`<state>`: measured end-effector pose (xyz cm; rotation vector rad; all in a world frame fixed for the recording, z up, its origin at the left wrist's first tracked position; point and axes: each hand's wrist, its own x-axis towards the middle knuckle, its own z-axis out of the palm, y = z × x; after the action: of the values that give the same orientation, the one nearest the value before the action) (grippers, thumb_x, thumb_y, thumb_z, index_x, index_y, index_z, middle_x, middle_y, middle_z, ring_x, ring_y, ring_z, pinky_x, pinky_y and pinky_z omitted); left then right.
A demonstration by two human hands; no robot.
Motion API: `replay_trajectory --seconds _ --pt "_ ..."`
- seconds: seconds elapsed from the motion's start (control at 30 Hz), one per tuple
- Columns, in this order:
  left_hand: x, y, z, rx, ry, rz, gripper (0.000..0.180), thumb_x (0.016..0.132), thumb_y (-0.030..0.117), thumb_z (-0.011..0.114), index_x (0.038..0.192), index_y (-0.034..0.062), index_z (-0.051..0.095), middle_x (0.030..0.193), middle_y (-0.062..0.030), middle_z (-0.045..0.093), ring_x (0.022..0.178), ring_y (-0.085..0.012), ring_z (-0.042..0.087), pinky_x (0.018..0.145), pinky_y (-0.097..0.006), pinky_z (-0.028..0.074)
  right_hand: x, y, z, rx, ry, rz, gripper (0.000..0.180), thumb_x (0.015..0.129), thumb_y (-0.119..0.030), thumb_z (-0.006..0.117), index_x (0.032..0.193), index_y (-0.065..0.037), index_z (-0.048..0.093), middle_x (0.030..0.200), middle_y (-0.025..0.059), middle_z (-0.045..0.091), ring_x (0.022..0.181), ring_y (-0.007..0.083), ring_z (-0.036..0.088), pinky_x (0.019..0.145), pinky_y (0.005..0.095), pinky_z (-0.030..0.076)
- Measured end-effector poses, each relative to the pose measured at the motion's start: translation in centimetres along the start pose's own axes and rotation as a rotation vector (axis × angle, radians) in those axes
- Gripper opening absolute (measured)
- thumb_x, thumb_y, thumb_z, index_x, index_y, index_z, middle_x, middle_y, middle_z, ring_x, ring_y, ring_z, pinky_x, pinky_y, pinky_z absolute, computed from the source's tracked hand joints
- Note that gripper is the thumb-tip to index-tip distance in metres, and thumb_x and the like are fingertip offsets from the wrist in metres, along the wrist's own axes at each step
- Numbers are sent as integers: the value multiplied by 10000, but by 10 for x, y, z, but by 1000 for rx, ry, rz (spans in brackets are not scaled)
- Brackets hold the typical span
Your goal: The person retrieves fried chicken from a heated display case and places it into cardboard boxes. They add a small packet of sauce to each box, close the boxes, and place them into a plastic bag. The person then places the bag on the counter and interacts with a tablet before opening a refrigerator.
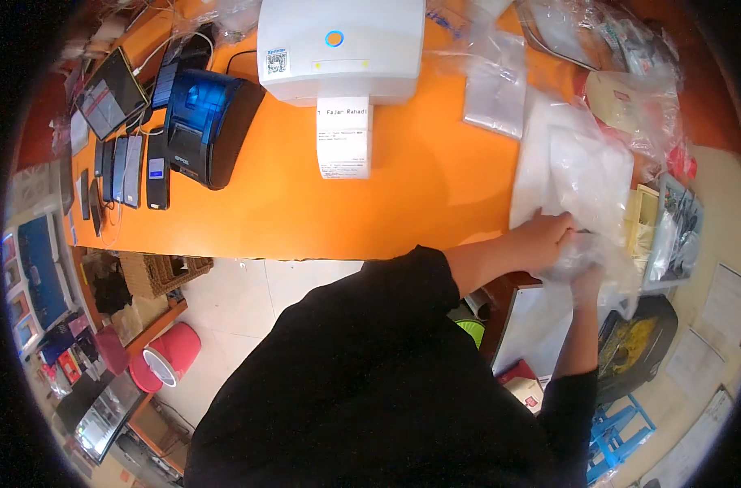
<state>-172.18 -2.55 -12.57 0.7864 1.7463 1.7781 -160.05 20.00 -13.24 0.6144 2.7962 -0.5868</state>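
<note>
Both my hands are at the right end of the orange table, close together on a crumpled clear plastic bag point(608, 250). My left hand point(543, 241) reaches across from the left, its fingers closed on the film. Just below it, my right hand point(586, 281) grips the same bag, its fingers partly hidden by the plastic. Beneath and beyond them lies a pile of whitish plastic bags point(578, 167). Whether anything is inside the gripped bag, I cannot tell.
A white label printer point(342, 41) with a printed label point(343, 142) hanging out stands at the back. On the left are a black and blue printer point(204, 126), several phones point(157, 167) and cables. Clear plastic sleeves point(494, 98) lie right of centre. Pink bins point(175, 354) stand on the floor.
</note>
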Motion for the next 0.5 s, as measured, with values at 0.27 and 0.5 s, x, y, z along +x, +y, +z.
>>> replay_trajectory --seconds 0.27,0.5 --pt "8 -11 12 459 -122 -98 216 895 139 491 1030 -29 503 910 -223 626 998 -404 592 1012 -573 334 -157 -137 -146 325 172 -122 204 920 -137 533 760 -11 530 715 70 549 646 169 505 616 274 417" --pt "12 133 49 847 -43 321 302 776 77 584 1070 26 546 1075 -119 626 1014 -291 599 846 -382 481 -230 -103 -242 553 648 -216 236 937 -216 527 806 -26 577 646 45 527 547 154 480 515 275 386"
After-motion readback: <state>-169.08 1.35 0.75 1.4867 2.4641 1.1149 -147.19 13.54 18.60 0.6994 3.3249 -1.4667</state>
